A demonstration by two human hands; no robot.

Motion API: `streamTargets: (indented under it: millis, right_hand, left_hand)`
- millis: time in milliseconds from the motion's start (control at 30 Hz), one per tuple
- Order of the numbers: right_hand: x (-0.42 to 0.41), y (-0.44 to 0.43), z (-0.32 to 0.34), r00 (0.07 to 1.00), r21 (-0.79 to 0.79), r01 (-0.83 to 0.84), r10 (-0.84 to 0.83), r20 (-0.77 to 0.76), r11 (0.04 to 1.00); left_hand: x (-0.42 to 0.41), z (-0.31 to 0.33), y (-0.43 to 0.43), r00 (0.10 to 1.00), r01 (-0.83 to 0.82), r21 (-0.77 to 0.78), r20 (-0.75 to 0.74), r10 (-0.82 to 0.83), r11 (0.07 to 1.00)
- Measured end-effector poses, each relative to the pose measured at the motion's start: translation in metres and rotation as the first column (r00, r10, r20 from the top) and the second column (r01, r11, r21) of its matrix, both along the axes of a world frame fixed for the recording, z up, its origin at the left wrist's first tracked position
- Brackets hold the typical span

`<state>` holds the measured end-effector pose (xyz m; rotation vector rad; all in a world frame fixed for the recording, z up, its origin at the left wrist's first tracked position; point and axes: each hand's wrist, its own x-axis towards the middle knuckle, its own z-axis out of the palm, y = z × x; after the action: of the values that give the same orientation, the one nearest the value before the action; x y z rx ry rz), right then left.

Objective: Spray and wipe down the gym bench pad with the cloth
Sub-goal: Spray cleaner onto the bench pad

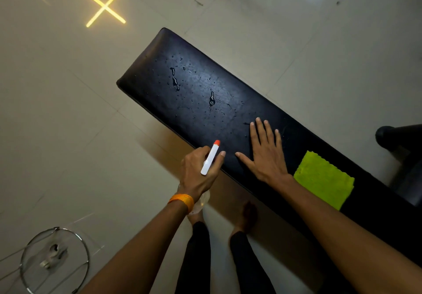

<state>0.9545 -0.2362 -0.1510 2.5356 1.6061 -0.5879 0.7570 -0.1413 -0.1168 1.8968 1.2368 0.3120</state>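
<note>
A long black bench pad [196, 81] runs diagonally from upper left to lower right, with water droplets and small puddles on its far half. My left hand [198, 170] grips a spray bottle [211, 156] with a white head and orange nozzle, held at the pad's near edge and pointing over the pad. Its clear body is mostly hidden under my wrist. My right hand [266, 152] lies flat on the pad with fingers spread. A folded yellow-green cloth [324, 179] rests on the pad just right of that hand.
Pale floor tiles [68, 111] surround the bench. A round metal wire ring object [53, 259] stands on the floor at lower left. Dark equipment [397, 138] sits past the bench at the right edge. My bare feet [247, 216] stand below the pad's near edge.
</note>
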Motion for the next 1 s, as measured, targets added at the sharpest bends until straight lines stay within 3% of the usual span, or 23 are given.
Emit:
streamTargets:
  millis: [200, 500, 733, 833, 1000]
  right_hand:
    - [0.013, -0.051, 0.007, 0.996, -0.029, 0.085, -0.084, 0.032, 0.996]
    - [0.023, -0.084, 0.011, 0.994, -0.005, 0.105, -0.105, 0.011, 0.994]
    - [0.026, -0.104, 0.023, 0.974, 0.079, 0.228, -0.228, -0.013, 0.970]
    - [0.026, -0.119, 0.030, 0.923, 0.180, 0.381, -0.385, -0.014, 0.907]
    - [0.034, -0.148, 0.041, 0.706, 0.157, 0.707, -0.701, -0.102, 0.689]
  left_hand:
    - [0.017, 0.004, -0.026, 0.997, 0.081, 0.021, -0.008, -0.081, 0.996]
    - [0.015, -0.008, -0.058, 0.982, 0.050, -0.029, -0.183, -0.054, 0.998]
    - [0.028, 0.015, -0.066, 0.996, 0.083, -0.006, 0.011, -0.083, 0.997]
    - [0.047, 0.031, -0.070, 0.988, 0.106, 0.024, 0.109, -0.108, 0.994]
    - [0.080, 0.055, -0.080, 0.973, 0.164, 0.147, 0.138, -0.185, 0.975]
